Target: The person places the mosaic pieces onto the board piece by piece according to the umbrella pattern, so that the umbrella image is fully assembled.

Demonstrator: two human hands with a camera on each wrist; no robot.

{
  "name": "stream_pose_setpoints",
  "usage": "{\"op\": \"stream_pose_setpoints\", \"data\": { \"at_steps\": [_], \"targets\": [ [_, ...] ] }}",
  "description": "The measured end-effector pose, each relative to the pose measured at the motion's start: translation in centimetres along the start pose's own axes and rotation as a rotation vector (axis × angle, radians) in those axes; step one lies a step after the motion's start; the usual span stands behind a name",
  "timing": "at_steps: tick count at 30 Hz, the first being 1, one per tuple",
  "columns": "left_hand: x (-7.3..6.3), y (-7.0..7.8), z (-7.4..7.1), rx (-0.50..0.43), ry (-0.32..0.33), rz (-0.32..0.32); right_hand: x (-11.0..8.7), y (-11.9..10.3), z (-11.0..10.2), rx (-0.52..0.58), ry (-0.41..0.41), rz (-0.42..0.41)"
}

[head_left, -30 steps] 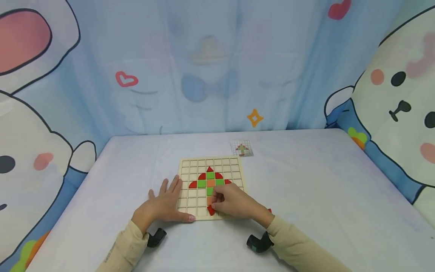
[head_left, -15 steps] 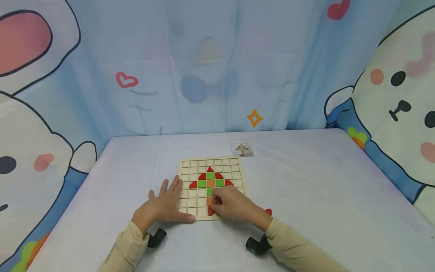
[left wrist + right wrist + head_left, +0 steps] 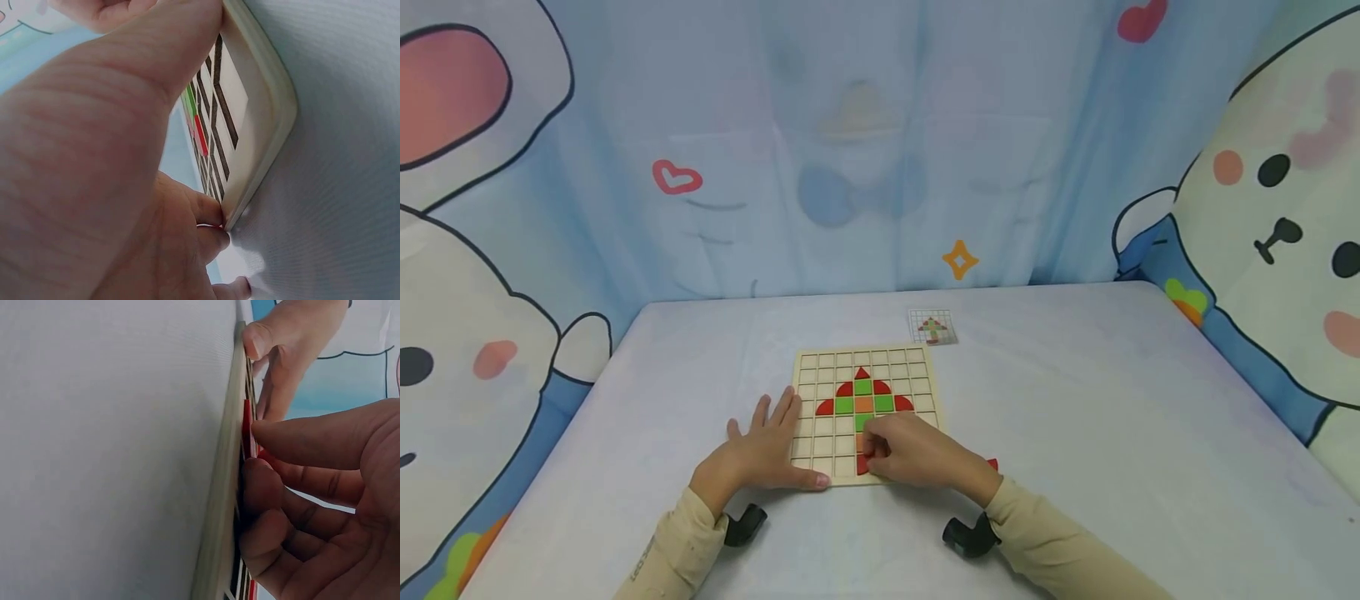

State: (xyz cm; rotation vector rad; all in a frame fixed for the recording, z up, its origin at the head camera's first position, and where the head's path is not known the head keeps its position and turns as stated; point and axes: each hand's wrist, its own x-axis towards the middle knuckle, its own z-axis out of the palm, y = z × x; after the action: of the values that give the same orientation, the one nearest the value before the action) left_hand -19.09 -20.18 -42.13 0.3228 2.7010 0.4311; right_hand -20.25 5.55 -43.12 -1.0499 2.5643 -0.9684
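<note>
A square wooden grid board (image 3: 824, 447) lies on the white-covered table, with red, green and orange tiles forming a tree shape. My left hand (image 3: 763, 454) rests at the board's left side, fingers spread along the edge and thumb on the near left corner. My right hand (image 3: 913, 450) is over the lower middle of the board, fingers curled. Its thumb and fingertips hold a red curved-edge tile (image 3: 862, 465) at the bottom cell of the tree's trunk. In the right wrist view the thumb meets this red tile (image 3: 247, 428). The right hand hides the cells beneath it.
A small pattern card (image 3: 933, 327) with a similar tree lies just behind the board's far right corner. Another red piece (image 3: 993, 463) shows beyond the right wrist, partly hidden. A patterned blue curtain (image 3: 865, 208) hangs behind the table.
The red tile, tilted one second ago, has turned to line up with the bottom cell. My right fingers have shifted slightly around it. The left hand stays in place.
</note>
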Motion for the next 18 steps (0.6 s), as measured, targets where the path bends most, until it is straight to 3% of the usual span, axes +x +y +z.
{"op": "stream_pose_setpoints", "data": {
  "at_steps": [7,18],
  "targets": [
    [0.0,-0.1,0.1,0.003,0.001,-0.004,-0.9,0.4,-1.5,0.018,-0.008,0.001],
    [0.2,0.0,0.1,0.0,-0.004,0.0,-4.8,2.6,-5.9,-0.024,0.041,0.07]
  ]
}}
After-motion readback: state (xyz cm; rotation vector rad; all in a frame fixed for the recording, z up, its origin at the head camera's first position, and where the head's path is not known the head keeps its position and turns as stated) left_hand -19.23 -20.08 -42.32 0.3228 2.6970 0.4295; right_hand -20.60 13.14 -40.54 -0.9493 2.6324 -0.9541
